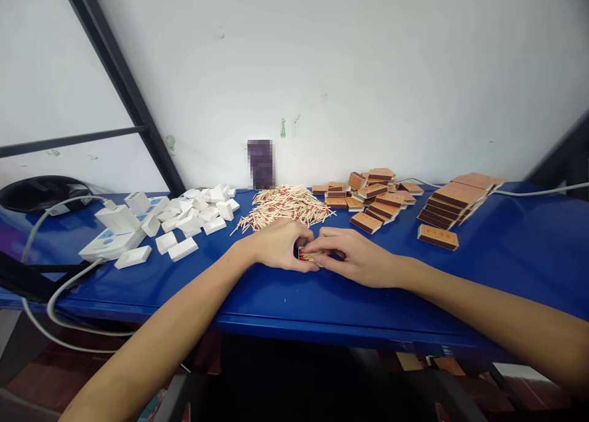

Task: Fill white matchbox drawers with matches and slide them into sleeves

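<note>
Both my hands meet at the middle of the blue table. My left hand is curled, fingers closed round a small bundle of matches with red heads. My right hand pinches the same bundle from the right side. Whether a box tray lies under the matches is hidden by my fingers. Just behind my hands lies a loose pile of matches.
White inner trays are heaped at the left, beside white and blue boxes and a grey cable. Brown matchbox sleeves lie at the right, with a neat stack further right. A white wall rises behind.
</note>
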Tool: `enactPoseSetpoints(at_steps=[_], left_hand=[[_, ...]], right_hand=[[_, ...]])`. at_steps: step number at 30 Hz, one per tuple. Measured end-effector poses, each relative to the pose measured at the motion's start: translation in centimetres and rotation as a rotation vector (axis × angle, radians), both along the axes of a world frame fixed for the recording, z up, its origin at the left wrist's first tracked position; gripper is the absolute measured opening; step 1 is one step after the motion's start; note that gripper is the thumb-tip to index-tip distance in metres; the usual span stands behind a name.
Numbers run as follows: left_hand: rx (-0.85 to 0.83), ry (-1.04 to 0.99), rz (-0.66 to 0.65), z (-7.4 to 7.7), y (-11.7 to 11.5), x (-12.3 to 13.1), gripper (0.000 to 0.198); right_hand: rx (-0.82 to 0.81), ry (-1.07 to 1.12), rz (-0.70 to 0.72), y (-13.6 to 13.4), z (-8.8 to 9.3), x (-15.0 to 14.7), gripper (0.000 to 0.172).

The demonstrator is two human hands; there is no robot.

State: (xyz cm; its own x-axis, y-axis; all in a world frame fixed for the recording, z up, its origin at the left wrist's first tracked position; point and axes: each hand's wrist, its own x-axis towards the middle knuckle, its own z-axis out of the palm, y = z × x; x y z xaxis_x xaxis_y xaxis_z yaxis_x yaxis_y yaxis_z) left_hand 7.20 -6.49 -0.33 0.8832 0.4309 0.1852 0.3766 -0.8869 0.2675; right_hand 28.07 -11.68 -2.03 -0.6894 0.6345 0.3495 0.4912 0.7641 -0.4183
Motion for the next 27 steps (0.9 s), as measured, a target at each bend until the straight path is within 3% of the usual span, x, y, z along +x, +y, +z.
enactPoseSetpoints(at_steps=[16,27], left_hand=[[-0.011,-0.017,0.016,0.1,-0.1,0.1,0.039],[-0.011,-0.026,0.028,0.0,0.0,0.2,0.043]], right_hand=[[0.029,0.030,-0.158,0.6,-0.7,0.0,0.022],[0.022,0.040,-0.179,0.8,-0.9,-0.3,0.026]])
